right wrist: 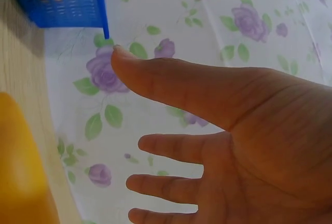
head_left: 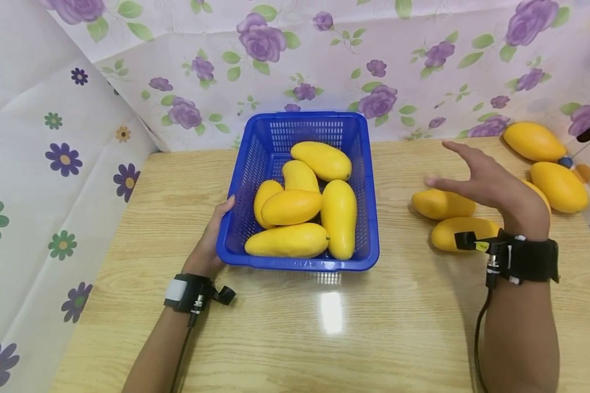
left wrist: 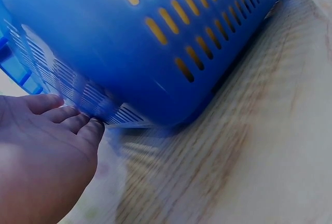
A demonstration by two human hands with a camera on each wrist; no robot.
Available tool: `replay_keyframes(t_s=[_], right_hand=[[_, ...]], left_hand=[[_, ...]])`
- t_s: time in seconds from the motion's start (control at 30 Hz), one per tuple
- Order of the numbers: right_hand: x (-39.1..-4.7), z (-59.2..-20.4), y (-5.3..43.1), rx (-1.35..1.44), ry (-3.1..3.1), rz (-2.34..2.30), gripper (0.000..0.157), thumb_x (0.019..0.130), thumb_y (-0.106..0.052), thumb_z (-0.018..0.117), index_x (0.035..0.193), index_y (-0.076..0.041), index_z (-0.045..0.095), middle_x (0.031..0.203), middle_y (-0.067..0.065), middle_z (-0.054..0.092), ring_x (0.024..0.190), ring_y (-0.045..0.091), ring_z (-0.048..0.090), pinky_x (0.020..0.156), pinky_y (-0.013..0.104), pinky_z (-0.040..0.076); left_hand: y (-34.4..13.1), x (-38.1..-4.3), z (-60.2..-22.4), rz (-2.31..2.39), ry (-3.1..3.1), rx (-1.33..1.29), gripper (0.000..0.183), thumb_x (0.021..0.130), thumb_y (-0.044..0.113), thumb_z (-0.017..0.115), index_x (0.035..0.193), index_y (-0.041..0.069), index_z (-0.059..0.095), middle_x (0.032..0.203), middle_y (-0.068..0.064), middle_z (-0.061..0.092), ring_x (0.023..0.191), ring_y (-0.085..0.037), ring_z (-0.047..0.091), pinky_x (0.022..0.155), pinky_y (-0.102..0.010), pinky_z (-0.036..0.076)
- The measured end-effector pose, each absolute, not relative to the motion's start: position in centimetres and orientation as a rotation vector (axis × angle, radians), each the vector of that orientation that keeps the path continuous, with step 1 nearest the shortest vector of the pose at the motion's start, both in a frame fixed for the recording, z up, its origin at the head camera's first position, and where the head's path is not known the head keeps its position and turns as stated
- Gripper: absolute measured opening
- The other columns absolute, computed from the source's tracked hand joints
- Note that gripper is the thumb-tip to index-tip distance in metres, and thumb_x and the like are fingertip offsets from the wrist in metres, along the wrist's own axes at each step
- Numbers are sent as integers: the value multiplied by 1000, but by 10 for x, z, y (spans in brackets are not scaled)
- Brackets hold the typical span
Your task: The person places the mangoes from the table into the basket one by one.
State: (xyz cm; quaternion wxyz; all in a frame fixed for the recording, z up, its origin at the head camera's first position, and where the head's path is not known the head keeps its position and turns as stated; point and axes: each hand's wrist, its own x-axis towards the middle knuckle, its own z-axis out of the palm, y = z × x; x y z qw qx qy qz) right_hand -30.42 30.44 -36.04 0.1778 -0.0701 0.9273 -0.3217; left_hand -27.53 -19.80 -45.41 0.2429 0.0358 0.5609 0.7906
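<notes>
A blue plastic basket (head_left: 300, 264) stands on the table with several yellow mangoes (head_left: 291, 207) inside, some lying on top of others. My left hand (head_left: 208, 240) touches the basket's left side. In the left wrist view the fingers (left wrist: 67, 117) of that hand lie fairly straight against the slotted wall. To the right, my right hand (head_left: 494, 177) is raised over loose mangoes (head_left: 464, 232), thumb and fingers spread apart and nothing between them. The right wrist view shows the empty palm and part of a mango (right wrist: 23, 167) at its lower left.
Two more mangoes, a rear one (head_left: 533, 141) and a nearer one (head_left: 560, 187), lie at the table's back right corner beside a small blue object (head_left: 565, 162). A flowered sheet (head_left: 295, 65) rises behind the wooden table (head_left: 373, 338), and another flowered sheet (head_left: 29, 164) covers the left side.
</notes>
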Motion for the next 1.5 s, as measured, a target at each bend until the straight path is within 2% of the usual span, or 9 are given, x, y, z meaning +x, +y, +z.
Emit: replay_keyframes(t_s=[0.63,0.93,1.17,1.33,1.5], right_hand=[[-313,-382,313,-95,2550,-813,115,83,-52,72,160,-15,-5,157,37,-4,139,61,2,100,76,14],[-317,-390,311,-114,2552,-749,116,81,-51,74,160,-11,-1,155,40,3,136,64,6,99,77,15],[-314,-396,310,-31,2392,-901,116,82,-49,73,160,-18,-7,158,36,4,139,60,7,100,76,16],[-314,-399,308,-16,2352,-914,115,82,-53,72,160,-20,-4,159,34,1,140,60,3,99,77,15],[-314,-400,306,7,2319,-866,115,79,-60,70,161,-21,-1,160,32,3,139,61,3,92,80,20]], left_hand=[[-199,-275,-455,2150,1545,96,66,101,54,35,159,30,14,159,-7,24,141,-28,30,112,-51,24],[-199,-276,-454,2141,1561,99,67,101,55,36,159,31,14,160,-7,23,142,-29,29,113,-52,23],[-199,-275,-454,2136,1560,105,67,100,56,36,159,32,14,160,-7,23,142,-30,28,113,-54,23],[-199,-276,-455,2143,1554,109,67,101,55,36,159,31,16,159,-8,23,141,-29,29,113,-53,23],[-199,-275,-455,2142,1560,106,66,101,55,36,159,31,16,159,-8,24,140,-30,30,112,-53,24]])
